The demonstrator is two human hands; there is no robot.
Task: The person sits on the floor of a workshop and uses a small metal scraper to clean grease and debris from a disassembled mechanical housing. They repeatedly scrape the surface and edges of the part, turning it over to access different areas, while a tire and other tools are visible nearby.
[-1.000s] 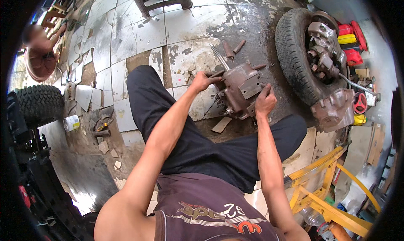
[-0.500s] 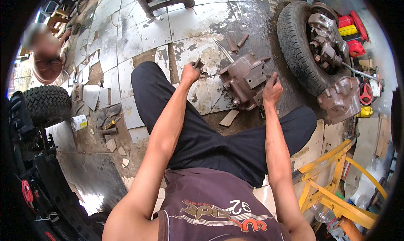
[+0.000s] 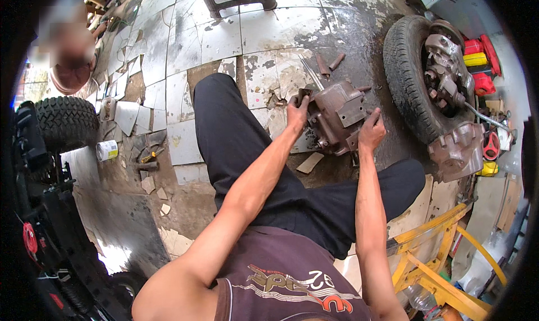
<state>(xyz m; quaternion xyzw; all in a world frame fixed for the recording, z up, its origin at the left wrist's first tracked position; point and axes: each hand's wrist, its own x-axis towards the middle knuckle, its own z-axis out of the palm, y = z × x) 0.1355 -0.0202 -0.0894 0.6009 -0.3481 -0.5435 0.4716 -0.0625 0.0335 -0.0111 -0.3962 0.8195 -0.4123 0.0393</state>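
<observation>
A brown-grey cast metal housing (image 3: 332, 105) with a flat plate on its side stands on the floor between my legs. My left hand (image 3: 297, 116) is closed around a small dark flat piece (image 3: 305, 92) and is held close to the housing's left side. Whether that piece touches the housing I cannot tell. At the housing's right edge, my right hand (image 3: 371, 131) grips it with curled fingers. Beyond the housing lie thin metal rods (image 3: 310, 71) and two short brown tubes (image 3: 337, 62).
A tire (image 3: 400, 79) holding metal parts lies at right, beside another casting (image 3: 457, 148). A yellow metal frame (image 3: 429, 234) stands at lower right. A dark stool (image 3: 238, 0) is ahead. Broken tiles, a white can (image 3: 106, 150) and another person (image 3: 70, 63) are at left.
My left hand has moved right with the dark piece, from apart to close beside the housing. My right hand stays at the housing's right edge. The whole view has shifted slightly.
</observation>
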